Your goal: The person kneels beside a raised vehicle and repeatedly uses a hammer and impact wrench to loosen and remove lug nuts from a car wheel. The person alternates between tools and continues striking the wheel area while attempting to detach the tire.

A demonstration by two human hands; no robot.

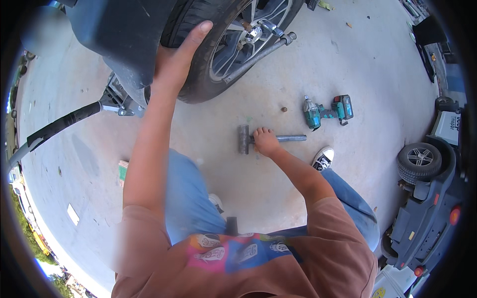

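– What sits closest?
– The brown T-shirt (283, 273), a bright printed panel across its chest. Past it, blue jeans (191, 198) on two spread legs.
– And the right hand (266, 140)?
– Closed round the handle of a hammer (243, 139), low over the concrete floor (238, 184). The head points left; I can't tell whether it touches down.
– Anything beside it?
– A teal cordless driver (313, 114) lies to its right, and a small brown nut (284, 109) between the two.
– Where's the left hand (171, 64)?
– Up at the tyre (198, 74), thumb stretched along the tread. Its fingers are hidden, so I can't say if they grip.
– What's on that wheel?
– A metal bar (258, 58) slanting across the spokes.
– Farthest off?
– A dark vehicle (430, 213) at the right, carrying a spare wheel (420, 158).
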